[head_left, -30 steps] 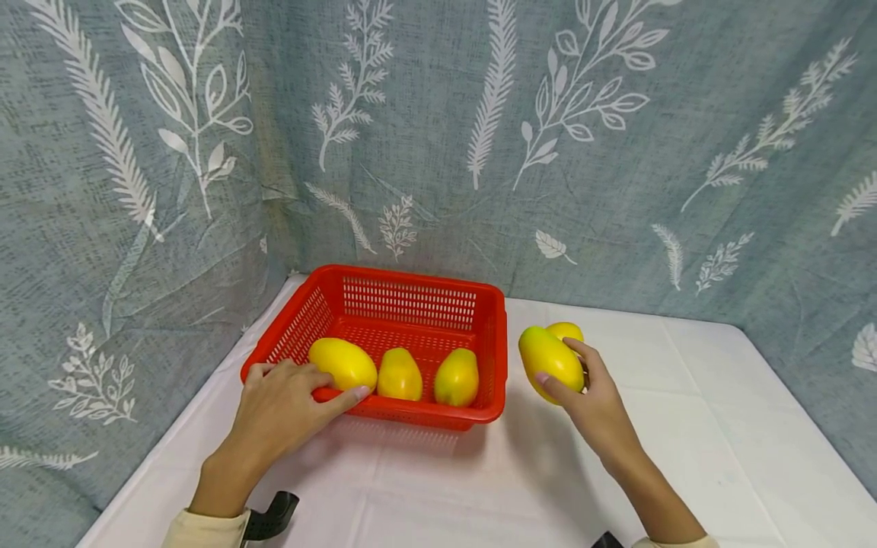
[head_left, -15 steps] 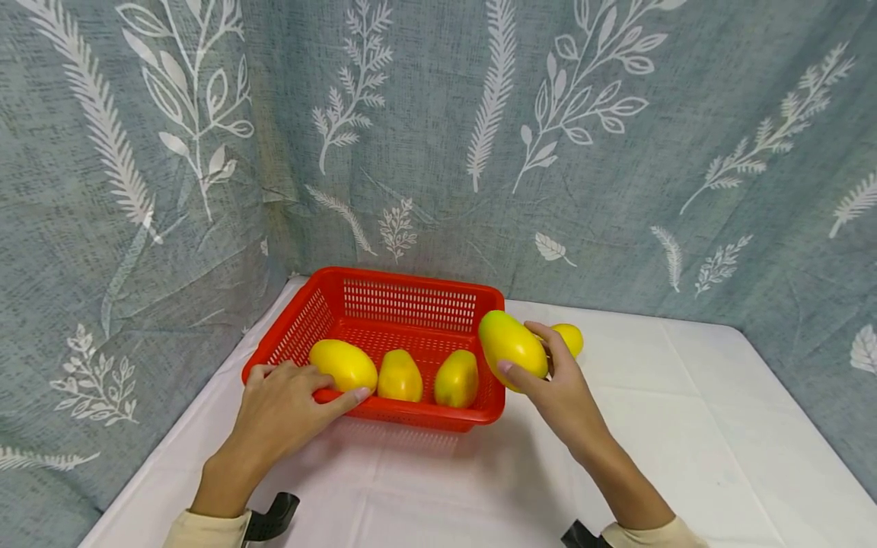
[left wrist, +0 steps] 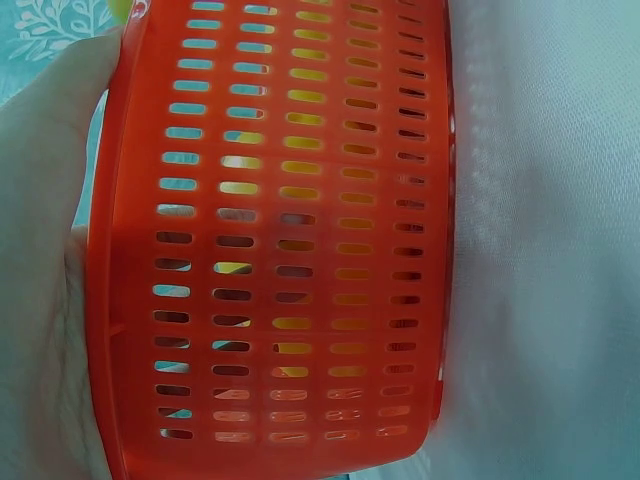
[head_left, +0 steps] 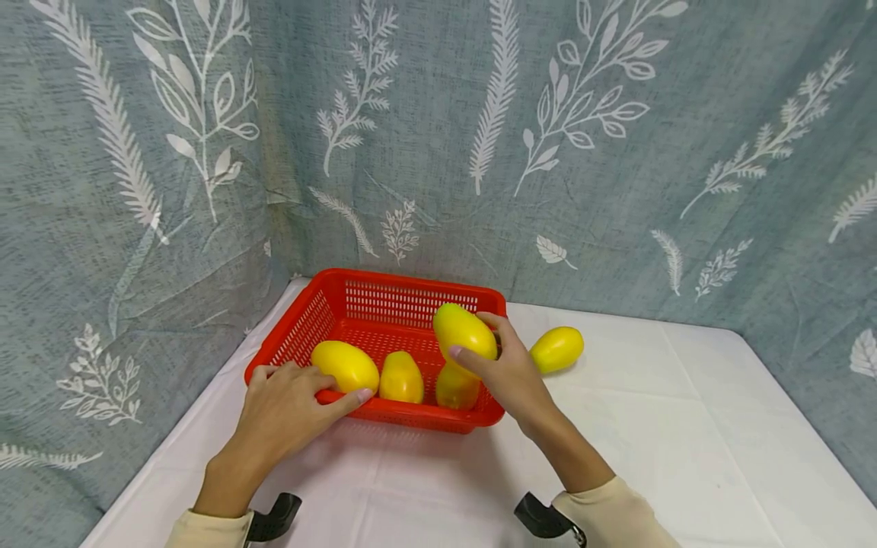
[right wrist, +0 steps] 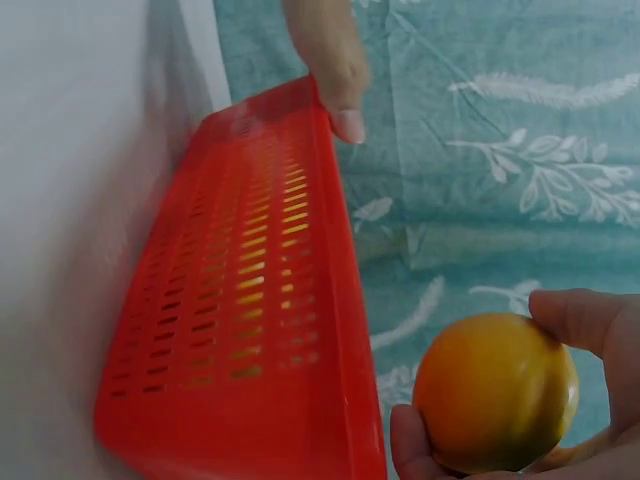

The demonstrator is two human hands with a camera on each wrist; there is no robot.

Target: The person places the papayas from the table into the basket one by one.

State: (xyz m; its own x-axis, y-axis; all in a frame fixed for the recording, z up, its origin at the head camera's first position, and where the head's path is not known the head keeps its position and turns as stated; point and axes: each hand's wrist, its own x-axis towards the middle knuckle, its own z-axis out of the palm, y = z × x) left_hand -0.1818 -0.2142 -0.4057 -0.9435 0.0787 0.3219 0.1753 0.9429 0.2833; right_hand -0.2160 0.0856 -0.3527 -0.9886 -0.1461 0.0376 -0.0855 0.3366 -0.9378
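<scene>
My right hand point(head_left: 510, 373) holds a yellow mango point(head_left: 462, 332) with a greenish tip over the right side of a red plastic basket point(head_left: 411, 283). In the right wrist view, the thumb and fingers wrap round this mango point(right wrist: 490, 390) above rim level. My left hand point(head_left: 284, 407) grips the basket's near rim at the left, with the thumb lying along it. Inside, a mango point(head_left: 346, 365) lies by the left fingers and another mango point(head_left: 401, 377) sits mid-front. A third mango point(head_left: 457, 388) is partly hidden beneath the held one.
One more yellow mango point(head_left: 558, 349) lies on the white tablecloth point(head_left: 685, 426), right of the basket. A blue-green curtain point(head_left: 438, 152) with white leaf prints hangs behind and on both sides of the table.
My right hand has carried the mango leftward from beside the basket to over its right side. The mango on the cloth is now uncovered. The left hand keeps its place on the rim.
</scene>
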